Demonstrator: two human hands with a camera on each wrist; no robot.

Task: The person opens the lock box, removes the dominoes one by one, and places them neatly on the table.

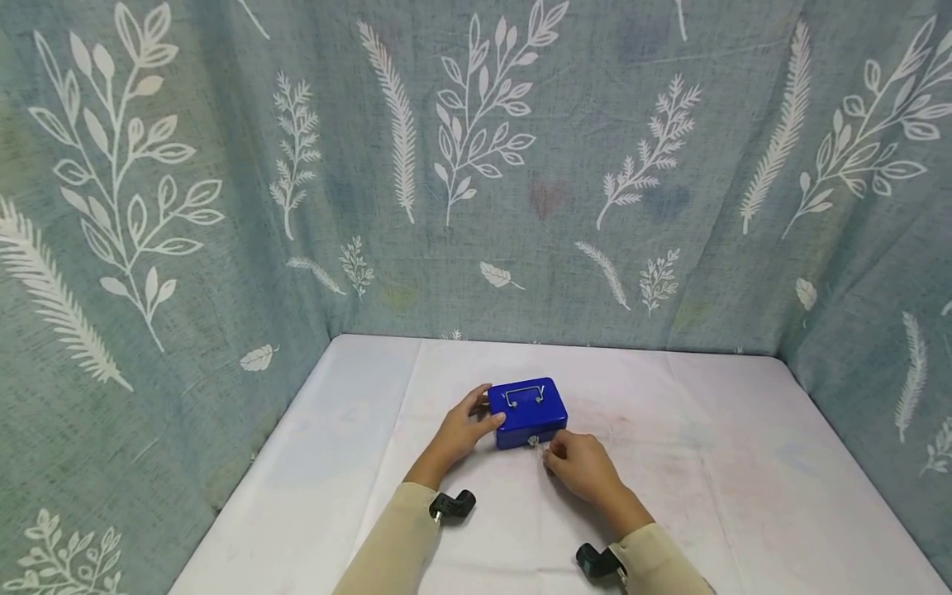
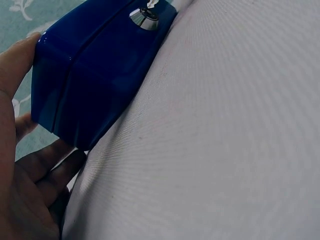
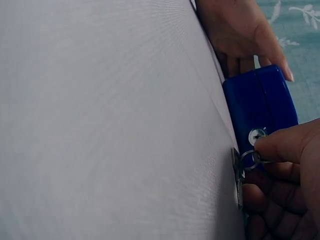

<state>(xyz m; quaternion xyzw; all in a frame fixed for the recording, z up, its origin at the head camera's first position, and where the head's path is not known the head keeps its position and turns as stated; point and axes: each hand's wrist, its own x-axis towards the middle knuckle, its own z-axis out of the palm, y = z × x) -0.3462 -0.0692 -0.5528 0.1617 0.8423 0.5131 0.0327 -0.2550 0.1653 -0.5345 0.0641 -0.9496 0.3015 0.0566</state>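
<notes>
A small blue cash box [image 1: 531, 420] with a wire handle on its closed lid stands on the white-covered table. My left hand [image 1: 463, 430] holds the box at its left side, thumb on the lid's front corner and fingers spread along the side and behind. On the front face is a round silver lock [image 3: 257, 136], its keyhole showing. Right in front of it, my right hand [image 1: 586, 467] pinches a key between thumb and forefinger, mostly hidden by the fingers. From it hangs a key ring [image 3: 250, 160] with a second key [image 3: 237, 177] dangling close to the tablecloth.
White cloth covers the table [image 1: 714, 463], with a few faint stains and creases. Grey-green curtains [image 1: 491, 273] with white leaf prints rise behind it and at both sides. A black wrist camera [image 1: 454, 504] is strapped at each beige sleeve.
</notes>
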